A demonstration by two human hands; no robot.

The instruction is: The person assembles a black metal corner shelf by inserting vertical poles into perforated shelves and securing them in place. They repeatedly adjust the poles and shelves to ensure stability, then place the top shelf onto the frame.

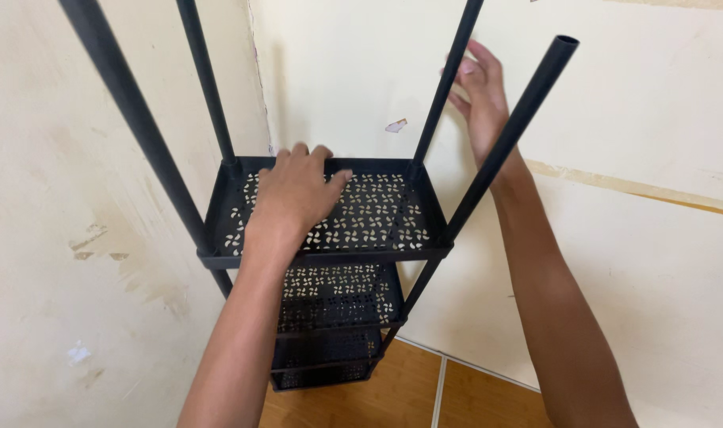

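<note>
A black metal rack with perforated shelves stands in a room corner. My left hand [296, 194] lies flat, fingers spread, on the top shelf [377, 218]. My right hand [480, 99] is curled around the far right upright pole [441, 99], fingers wrapped on it. The near right pole [528, 107] crosses in front of my right wrist; its top end is open. Two more poles, the near left pole [139, 127] and the far left pole [209, 87], rise on the left. Lower shelves [338, 313] show beneath the top one.
Cream walls [76, 238] with scuffs and peeled patches meet in the corner just behind the rack. Brown floor tiles [409, 396] show below the rack's base.
</note>
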